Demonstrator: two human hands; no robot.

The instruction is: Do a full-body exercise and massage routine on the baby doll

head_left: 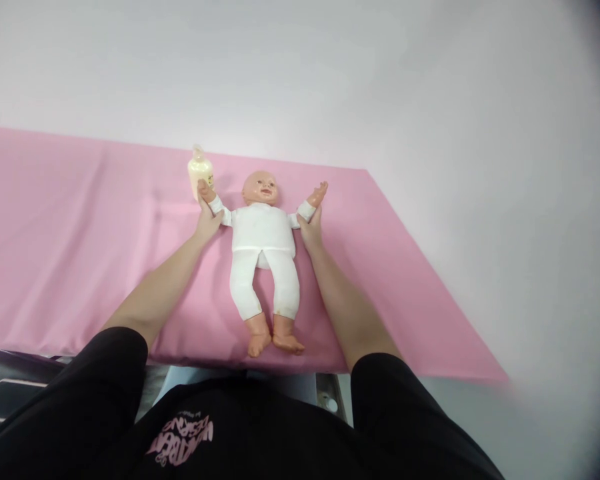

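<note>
A baby doll (263, 230) in a white top and white trousers lies on its back on a pink cloth, head away from me and bare feet towards me. Its arms are spread out to both sides. My left hand (210, 221) is closed round the doll's forearm on the left, near the white cuff. On the other side, my right hand (311, 228) grips the opposite forearm, thumb on the sleeve. A pump bottle (200, 172) of pale yellow liquid stands just behind the doll's hand on the left, which covers part of it.
The pink cloth (80, 253) covers the table, and its edge slants down on the right. A pale wall (300, 80) rises behind. Below the near edge at left is a dark object with a light outline (15, 393); a small white item (330, 404) shows below right.
</note>
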